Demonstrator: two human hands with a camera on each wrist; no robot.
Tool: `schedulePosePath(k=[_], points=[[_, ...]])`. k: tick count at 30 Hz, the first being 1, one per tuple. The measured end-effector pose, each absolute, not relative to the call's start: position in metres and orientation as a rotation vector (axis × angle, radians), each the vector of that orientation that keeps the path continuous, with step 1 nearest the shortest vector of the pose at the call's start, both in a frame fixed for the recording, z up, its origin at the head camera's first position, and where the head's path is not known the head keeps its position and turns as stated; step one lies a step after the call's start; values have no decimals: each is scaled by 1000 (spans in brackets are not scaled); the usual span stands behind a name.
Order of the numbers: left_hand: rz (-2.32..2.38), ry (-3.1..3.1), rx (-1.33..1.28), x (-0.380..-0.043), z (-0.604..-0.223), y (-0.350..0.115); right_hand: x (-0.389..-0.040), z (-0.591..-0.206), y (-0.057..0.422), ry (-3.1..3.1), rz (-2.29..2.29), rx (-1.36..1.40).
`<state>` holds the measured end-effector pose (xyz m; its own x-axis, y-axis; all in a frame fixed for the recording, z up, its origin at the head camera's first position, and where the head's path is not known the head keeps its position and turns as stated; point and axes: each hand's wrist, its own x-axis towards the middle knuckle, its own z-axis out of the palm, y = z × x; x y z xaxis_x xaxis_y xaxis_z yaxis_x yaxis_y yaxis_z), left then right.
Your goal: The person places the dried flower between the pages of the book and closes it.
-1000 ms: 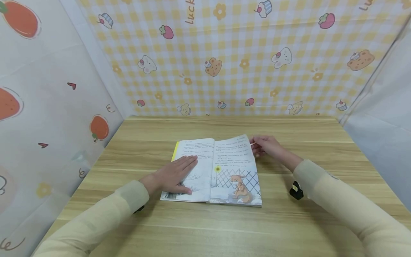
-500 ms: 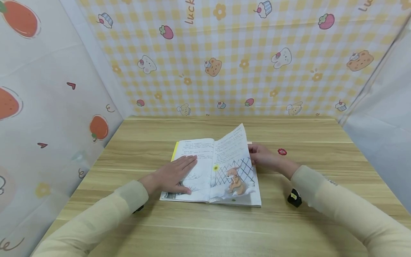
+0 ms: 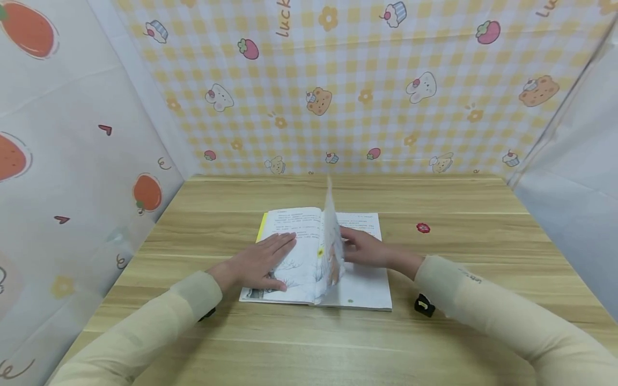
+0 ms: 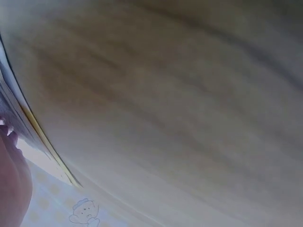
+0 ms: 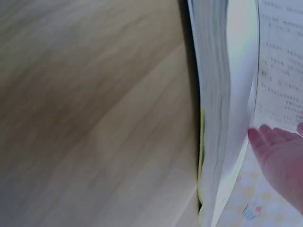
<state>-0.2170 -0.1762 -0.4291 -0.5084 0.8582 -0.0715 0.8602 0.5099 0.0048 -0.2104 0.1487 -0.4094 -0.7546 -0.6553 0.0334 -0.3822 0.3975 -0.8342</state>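
An open book [image 3: 364, 284] lies on the wooden table, with print and snowy pictures on its pages. My left hand [image 3: 263, 262] rests flat on the left page, fingers extended. One page [image 3: 332, 230] stands nearly upright out of the middle, seen almost edge-on. Behind it, on its right side, my right hand [image 3: 364, 248] touches the page with its fingers. The right wrist view shows that hand's relaxed fingers [image 5: 267, 135] against the printed sheet, above the thick page block [image 5: 213, 94]. In the left wrist view only part of the left hand [image 4: 12, 179] appears at the edge.
A small red flower-shaped piece [image 3: 423, 228] lies on the table [image 3: 309, 343] right of the book. Black wrist devices [image 3: 425, 305] sit under the sleeves. A yellow checked cloth [image 3: 357, 123] hangs behind the table, and a white printed sheet [image 3: 87, 177] hangs at the left.
My right hand has moved left from the book's right edge, swinging the page with the fox picture up and over toward the middle. The page beneath now shows. My left hand has stayed put.
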Motion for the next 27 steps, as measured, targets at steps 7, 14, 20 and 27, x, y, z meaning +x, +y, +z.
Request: schedulePosePath(k=[7,14,20,27], points=[[61,2703,1563,-218,-428,-178,-205,-410,129,2513,-942,-1012],[283,2758,1567,-223,-431,-193,-203,-413,122,2544,-799,-1022],[513,2856,1416,-230,-428,-214,-201,-413,119,2550,-748,-1022],[754,2950,1249,-236,-410,-224,-199,-412,112,2552,-721,-1038]])
